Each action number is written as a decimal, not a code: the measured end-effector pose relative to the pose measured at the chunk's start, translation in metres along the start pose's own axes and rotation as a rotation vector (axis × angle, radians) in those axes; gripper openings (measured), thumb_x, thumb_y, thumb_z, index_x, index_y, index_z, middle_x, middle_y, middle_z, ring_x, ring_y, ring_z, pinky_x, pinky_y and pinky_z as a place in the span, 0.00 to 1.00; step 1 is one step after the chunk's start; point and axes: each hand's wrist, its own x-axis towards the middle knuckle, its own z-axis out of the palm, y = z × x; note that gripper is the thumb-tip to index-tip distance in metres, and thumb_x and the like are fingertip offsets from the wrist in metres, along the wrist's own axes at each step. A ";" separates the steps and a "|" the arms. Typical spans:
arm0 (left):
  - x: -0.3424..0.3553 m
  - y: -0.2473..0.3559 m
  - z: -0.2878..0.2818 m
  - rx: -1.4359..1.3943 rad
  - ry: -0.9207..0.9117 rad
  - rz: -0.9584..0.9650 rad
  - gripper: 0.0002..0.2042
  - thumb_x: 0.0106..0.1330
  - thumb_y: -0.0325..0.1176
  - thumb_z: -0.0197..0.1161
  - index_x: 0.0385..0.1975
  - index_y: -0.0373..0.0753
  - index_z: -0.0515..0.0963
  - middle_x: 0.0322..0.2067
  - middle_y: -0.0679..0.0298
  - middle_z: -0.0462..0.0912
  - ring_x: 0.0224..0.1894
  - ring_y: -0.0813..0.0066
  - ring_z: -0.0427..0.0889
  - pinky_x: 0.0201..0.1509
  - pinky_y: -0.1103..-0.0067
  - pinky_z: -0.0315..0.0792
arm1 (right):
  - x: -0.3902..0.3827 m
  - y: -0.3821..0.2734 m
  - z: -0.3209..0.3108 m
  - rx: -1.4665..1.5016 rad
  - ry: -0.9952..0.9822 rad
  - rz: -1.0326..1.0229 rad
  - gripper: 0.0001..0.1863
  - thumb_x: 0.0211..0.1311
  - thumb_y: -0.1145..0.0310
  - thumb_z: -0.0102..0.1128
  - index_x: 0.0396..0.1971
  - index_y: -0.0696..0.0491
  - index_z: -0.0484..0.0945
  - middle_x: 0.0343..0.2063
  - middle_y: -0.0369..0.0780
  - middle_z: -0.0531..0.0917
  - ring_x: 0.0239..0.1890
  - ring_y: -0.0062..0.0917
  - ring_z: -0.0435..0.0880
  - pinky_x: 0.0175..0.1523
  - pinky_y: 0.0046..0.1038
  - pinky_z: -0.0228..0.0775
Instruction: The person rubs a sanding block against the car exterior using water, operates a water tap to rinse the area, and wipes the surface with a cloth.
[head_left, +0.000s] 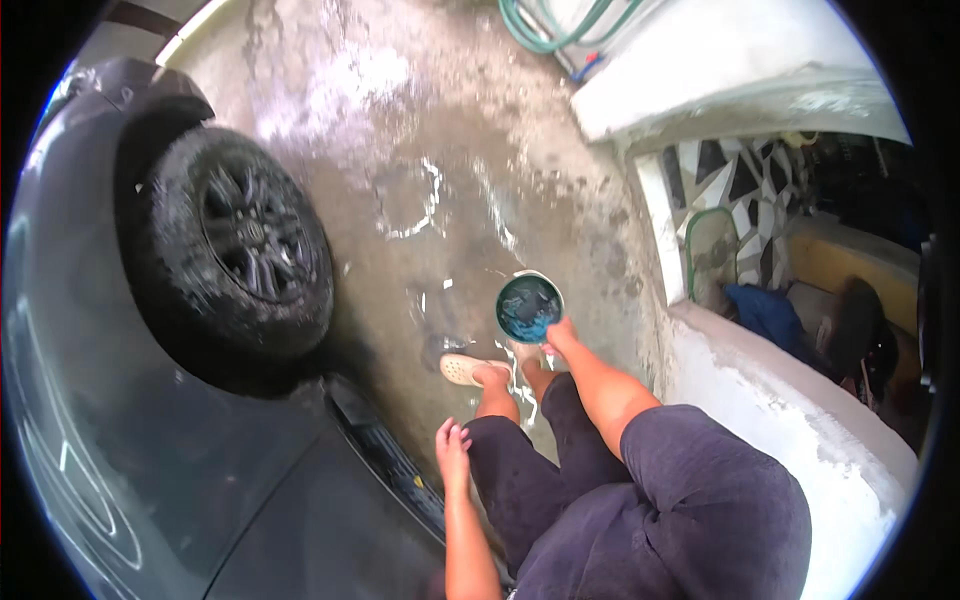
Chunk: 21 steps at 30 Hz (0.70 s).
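Over the wet concrete floor (400, 285), I see the right arm stretched forward, its hand (561, 335) closed on the near edge of a round dark-green container (528, 303), just ahead of the clogs (462, 370). Nearer the body, the left hand (453, 450) is loosely half-open and empty. A dark car (110, 390) with a wet wheel (250, 235) bounds the left, a white wall (780, 440) the right. The container's mouth faces up; I can't make out a long axis.

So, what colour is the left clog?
Pale beige; the left clog shows best in the head view.
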 end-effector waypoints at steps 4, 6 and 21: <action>0.026 0.041 -0.026 0.065 0.049 0.035 0.22 0.78 0.40 0.58 0.66 0.37 0.71 0.57 0.58 0.79 0.52 0.68 0.83 0.54 0.70 0.79 | 0.008 -0.062 -0.063 0.142 0.035 0.030 0.17 0.67 0.73 0.50 0.54 0.61 0.73 0.30 0.53 0.87 0.23 0.40 0.90 0.18 0.35 0.78; 0.042 0.062 -0.030 0.127 0.055 0.010 0.21 0.78 0.39 0.58 0.66 0.37 0.72 0.55 0.60 0.80 0.48 0.71 0.83 0.49 0.72 0.79 | 0.009 -0.098 -0.094 0.230 0.058 0.082 0.16 0.68 0.73 0.49 0.52 0.61 0.73 0.31 0.53 0.87 0.24 0.41 0.90 0.19 0.37 0.79; 0.159 0.357 0.012 0.276 -0.005 -0.002 0.22 0.79 0.41 0.56 0.67 0.40 0.70 0.55 0.62 0.80 0.48 0.73 0.81 0.50 0.73 0.77 | 0.080 -0.430 -0.163 0.282 0.016 -0.047 0.15 0.66 0.70 0.48 0.43 0.63 0.79 0.26 0.51 0.88 0.22 0.35 0.90 0.18 0.33 0.78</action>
